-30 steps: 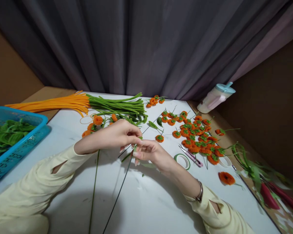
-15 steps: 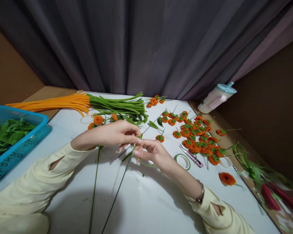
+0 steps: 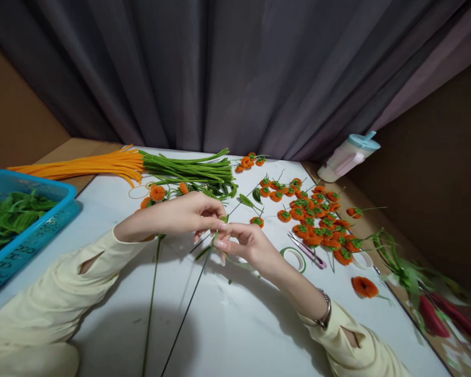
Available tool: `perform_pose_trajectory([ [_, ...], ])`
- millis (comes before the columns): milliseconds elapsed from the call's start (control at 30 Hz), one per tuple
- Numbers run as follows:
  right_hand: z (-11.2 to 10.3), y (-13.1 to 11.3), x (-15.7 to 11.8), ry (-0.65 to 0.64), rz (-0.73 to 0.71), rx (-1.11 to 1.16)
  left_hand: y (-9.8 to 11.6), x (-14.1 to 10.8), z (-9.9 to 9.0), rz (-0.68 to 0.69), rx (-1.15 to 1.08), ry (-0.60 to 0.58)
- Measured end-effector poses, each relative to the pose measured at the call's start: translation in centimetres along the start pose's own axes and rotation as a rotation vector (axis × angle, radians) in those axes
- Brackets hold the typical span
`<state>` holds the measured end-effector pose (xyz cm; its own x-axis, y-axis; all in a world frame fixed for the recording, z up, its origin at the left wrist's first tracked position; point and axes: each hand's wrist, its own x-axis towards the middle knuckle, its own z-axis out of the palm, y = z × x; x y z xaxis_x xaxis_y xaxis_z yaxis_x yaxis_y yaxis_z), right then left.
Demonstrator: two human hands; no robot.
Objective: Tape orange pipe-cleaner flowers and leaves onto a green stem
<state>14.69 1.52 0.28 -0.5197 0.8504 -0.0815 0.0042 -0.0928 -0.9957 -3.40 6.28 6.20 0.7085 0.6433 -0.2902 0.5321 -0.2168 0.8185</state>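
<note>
My left hand point(image 3: 196, 213) is closed in a pinch on the top of a thin dark wire stem point(image 3: 186, 311), where small green leaf pieces show. Right beside it, fingertips almost touching, my right hand point(image 3: 253, 245) pinches a strip of green floral tape point(image 3: 241, 263) against the stem. The exact spot between the fingers is mostly hidden. The stem slants down toward the near edge of the table. To its left lies a second, green-wrapped stem point(image 3: 152, 309), and an orange fuzzy flower point(image 3: 157, 192) sits just beyond my left wrist.
Many orange flower heads point(image 3: 310, 217) lie at right, near purple-handled scissors point(image 3: 312, 254) and a tape roll point(image 3: 294, 259). Orange pipe cleaners point(image 3: 90, 165) and green pipe cleaners point(image 3: 192, 168) lie behind. A blue basket point(image 3: 68, 201) of leaves stands left, a tumbler point(image 3: 347, 157) back right.
Both hands stay almost in place, with only slight finger movement at the pinch. The lower end of the dark stem has swung a little to the left.
</note>
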Motion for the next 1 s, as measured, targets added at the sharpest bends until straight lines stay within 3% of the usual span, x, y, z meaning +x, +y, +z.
perform_pose_trajectory([
  [200,0.1,-0.6,-0.2,0.057,0.001,-0.063,-0.2,0.1,0.0,0.01,0.028,0.04],
  [500,0.3,-0.6,-0.3,0.057,0.012,-0.072,0.1,0.2,0.0,-0.043,-0.02,0.002],
  [767,0.5,-0.4,-0.1,0.074,-0.036,-0.217,-0.2,0.1,0.2,-0.026,0.107,0.01],
  [1000,0.2,0.3,0.0,0.003,-0.006,-0.036,0.2,-0.2,0.2,-0.014,0.101,0.016],
])
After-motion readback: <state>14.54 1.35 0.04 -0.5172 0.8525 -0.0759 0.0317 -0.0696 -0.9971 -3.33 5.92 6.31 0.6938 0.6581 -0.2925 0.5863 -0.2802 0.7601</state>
